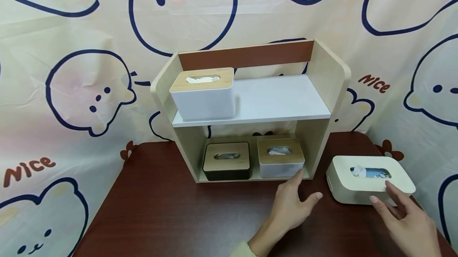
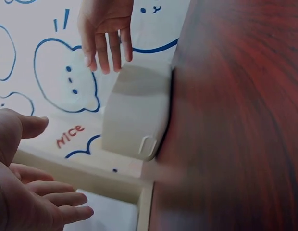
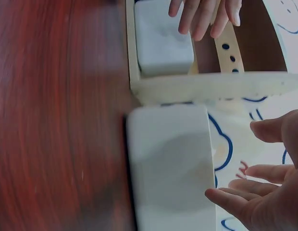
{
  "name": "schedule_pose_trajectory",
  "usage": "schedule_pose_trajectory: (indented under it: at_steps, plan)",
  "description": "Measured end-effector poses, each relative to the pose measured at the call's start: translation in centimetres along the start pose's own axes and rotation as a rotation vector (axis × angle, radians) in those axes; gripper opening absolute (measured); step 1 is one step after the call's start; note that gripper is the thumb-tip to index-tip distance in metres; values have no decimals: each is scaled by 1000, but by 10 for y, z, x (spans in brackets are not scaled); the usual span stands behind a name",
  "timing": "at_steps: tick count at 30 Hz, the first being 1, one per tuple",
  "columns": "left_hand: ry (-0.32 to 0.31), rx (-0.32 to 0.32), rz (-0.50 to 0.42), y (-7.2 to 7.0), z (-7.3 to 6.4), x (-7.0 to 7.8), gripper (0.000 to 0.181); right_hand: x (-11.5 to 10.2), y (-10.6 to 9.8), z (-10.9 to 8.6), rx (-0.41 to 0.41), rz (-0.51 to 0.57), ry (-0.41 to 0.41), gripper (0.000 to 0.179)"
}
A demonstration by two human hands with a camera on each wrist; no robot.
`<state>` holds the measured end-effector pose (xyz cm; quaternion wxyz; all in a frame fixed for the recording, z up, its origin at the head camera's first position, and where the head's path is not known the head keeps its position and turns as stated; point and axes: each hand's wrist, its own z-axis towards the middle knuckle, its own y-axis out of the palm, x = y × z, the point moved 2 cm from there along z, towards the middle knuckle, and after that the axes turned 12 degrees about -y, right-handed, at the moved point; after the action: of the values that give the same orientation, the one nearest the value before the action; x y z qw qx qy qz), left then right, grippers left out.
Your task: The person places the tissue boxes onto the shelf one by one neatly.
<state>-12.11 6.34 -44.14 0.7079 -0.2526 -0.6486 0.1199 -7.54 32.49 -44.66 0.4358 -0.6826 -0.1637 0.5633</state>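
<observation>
My left hand [image 1: 286, 209] is spread just in front of the small white tissue box with a wood-look lid [image 1: 282, 169] on the lower shelf, its fingers loosely extended and holding nothing. Over the front edge of a cream tissue box [image 1: 350, 193] on the table hovers my right hand [image 1: 411, 221], fingers parted and relaxed. A tissue and blue packaging show through that box's oval slot. From the right wrist, its pale side [image 3: 170, 168] appears beside the shelf, with the right-hand fingertips [image 3: 218, 197] overlapping its edge.
A two-tier wooden shelf [image 1: 340, 74] stands at the table's back. A larger white tissue box [image 1: 204, 104] sits upper left on it; a black one with a wood-look lid [image 1: 227, 173] sits below. Patterned cloth [image 1: 89, 90] hangs behind the dark red-brown table [image 1: 179, 217].
</observation>
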Motion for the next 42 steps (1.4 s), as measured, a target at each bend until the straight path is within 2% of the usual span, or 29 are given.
schedule_pose_trajectory:
  at_steps: [4, 10, 13, 18, 22, 26, 32, 37, 42]
  plan:
    - [4, -9, 52, 13, 4, 4, 75, 11, -5, 5, 20, 6, 26, 86]
    - [-18, -57, 79, 33, 8, 11, 80, 28, -12, 14, 45, 3, -16, 90]
    - [-36, -94, 83, 42, 11, 14, 86, 37, -13, 19, 25, 41, -17, 95]
    - [-81, -138, 63, 55, 14, 15, 91, 52, -10, 32, -53, 66, -33, 103]
    - [-137, -147, 18, 64, 14, 14, 94, 68, -4, 44, -83, 87, -106, 106]
    - [-163, -143, -3, 70, 16, 15, 97, 80, 1, 59, -91, 84, -222, 100]
    - [-166, -146, -20, 79, 22, 18, 100, 86, 1, 70, -123, 44, -325, 115]
    - [-208, -152, -45, 89, 25, 19, 104, 88, 0, 76, -129, 89, -421, 112]
    - [-213, -145, -43, 96, 27, 18, 103, 91, 2, 79, -168, 116, -358, 112]
